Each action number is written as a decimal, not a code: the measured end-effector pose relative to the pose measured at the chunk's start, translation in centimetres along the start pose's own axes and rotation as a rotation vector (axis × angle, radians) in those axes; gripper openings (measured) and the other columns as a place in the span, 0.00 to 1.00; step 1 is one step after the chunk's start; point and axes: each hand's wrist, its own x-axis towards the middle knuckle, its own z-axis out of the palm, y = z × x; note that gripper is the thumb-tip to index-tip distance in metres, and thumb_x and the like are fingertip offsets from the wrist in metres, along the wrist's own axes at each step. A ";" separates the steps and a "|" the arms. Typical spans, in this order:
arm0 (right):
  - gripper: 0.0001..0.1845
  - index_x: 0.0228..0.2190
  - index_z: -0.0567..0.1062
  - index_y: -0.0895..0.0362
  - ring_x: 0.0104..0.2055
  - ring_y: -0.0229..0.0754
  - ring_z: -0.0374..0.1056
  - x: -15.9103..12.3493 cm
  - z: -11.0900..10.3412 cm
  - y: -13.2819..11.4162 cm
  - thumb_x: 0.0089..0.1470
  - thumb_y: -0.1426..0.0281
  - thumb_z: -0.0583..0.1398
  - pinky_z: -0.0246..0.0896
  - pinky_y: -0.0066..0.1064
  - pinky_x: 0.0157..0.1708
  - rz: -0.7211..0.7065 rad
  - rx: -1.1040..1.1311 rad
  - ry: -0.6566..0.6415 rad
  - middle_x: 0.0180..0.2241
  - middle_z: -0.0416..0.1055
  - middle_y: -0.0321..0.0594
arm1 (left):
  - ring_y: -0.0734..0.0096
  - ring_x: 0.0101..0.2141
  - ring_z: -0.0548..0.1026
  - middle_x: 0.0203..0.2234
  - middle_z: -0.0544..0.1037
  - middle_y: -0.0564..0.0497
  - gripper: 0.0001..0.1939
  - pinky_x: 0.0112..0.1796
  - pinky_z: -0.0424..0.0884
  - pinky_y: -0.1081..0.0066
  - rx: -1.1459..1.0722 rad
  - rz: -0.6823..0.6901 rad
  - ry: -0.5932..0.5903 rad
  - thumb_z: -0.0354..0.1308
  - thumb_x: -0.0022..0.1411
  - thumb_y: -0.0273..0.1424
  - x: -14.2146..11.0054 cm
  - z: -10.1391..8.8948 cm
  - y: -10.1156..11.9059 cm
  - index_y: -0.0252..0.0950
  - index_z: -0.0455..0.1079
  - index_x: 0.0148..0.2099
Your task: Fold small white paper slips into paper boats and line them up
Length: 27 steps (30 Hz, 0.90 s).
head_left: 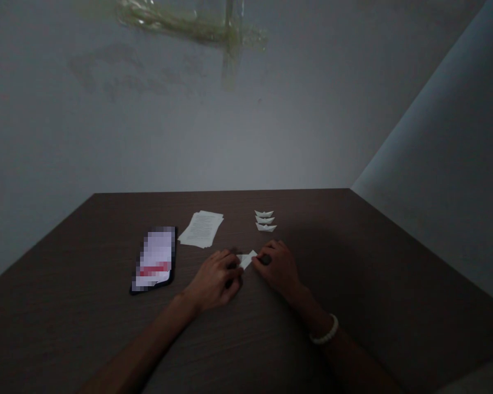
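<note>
A small folded piece of white paper lies on the dark wooden table between my two hands. My left hand is curled, its fingertips pinching the paper's left end. My right hand grips the right end with bent fingers; a white bead bracelet circles that wrist. Just beyond the hands sit three small folded paper boats in a short row.
A stack of white paper sheets lies left of the boats. A phone with a lit screen rests further left. Grey walls stand behind the table and along its right side. The light is dim.
</note>
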 end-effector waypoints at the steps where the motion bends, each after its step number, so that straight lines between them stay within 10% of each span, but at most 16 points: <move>1: 0.05 0.24 0.75 0.54 0.38 0.44 0.65 0.0 0.0 0.0 0.50 0.68 0.64 0.60 0.34 0.40 0.013 -0.002 0.006 0.32 0.71 0.39 | 0.59 0.40 0.68 0.37 0.72 0.45 0.10 0.41 0.66 0.61 -0.001 0.001 -0.001 0.53 0.59 0.28 0.0 0.0 0.0 0.37 0.76 0.39; 27: 0.04 0.28 0.77 0.54 0.40 0.45 0.66 0.8 0.1 1.2 0.50 0.67 0.65 0.60 0.35 0.43 0.033 0.031 0.011 0.33 0.71 0.40 | 0.58 0.41 0.69 0.40 0.73 0.45 0.10 0.42 0.68 0.59 -0.014 -0.009 0.005 0.52 0.59 0.27 0.0 0.1 0.1 0.36 0.76 0.37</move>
